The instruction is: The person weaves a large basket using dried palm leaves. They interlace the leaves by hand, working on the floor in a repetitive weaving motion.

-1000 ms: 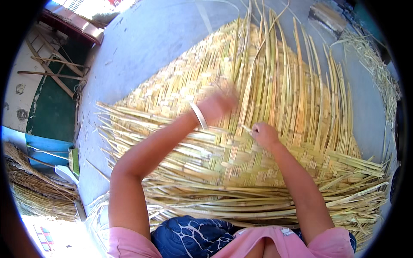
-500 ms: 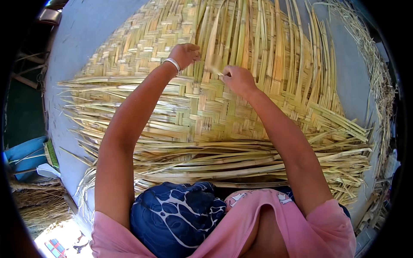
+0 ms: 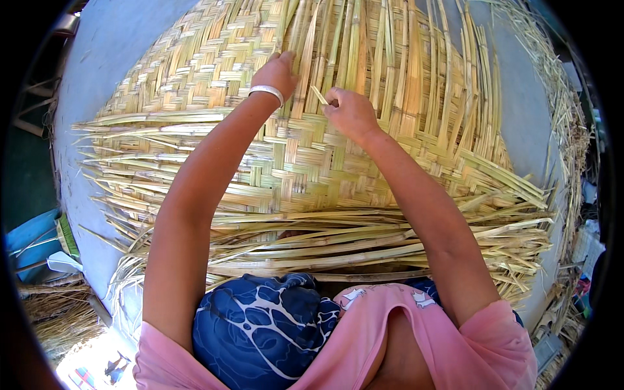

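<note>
A large woven mat [image 3: 305, 175] of flat yellow-green cane strips spreads before me. Loose strip ends [image 3: 409, 71] fan away from me across its far right half. My left hand [image 3: 275, 75], with a pale bangle at the wrist, is closed at the near end of one of these upright strips, its fingertips partly hidden. To the right of it, my right hand [image 3: 352, 116] pinches a pale strip end [image 3: 318, 95] between thumb and fingers, tilted up off the weave. A gap of woven mat separates the two hands.
Loose strips [image 3: 325, 257] lie crosswise between the mat and my lap. More strip ends [image 3: 123, 136] jut out at the left over the grey floor [image 3: 104, 71]. Cane scraps [image 3: 562, 136] line the right edge. A blue object [image 3: 32, 240] stands at the far left.
My left hand has moved slightly farther away and closed at a strip. My right hand has shifted a little up, and the strip end in it now points up and left.
</note>
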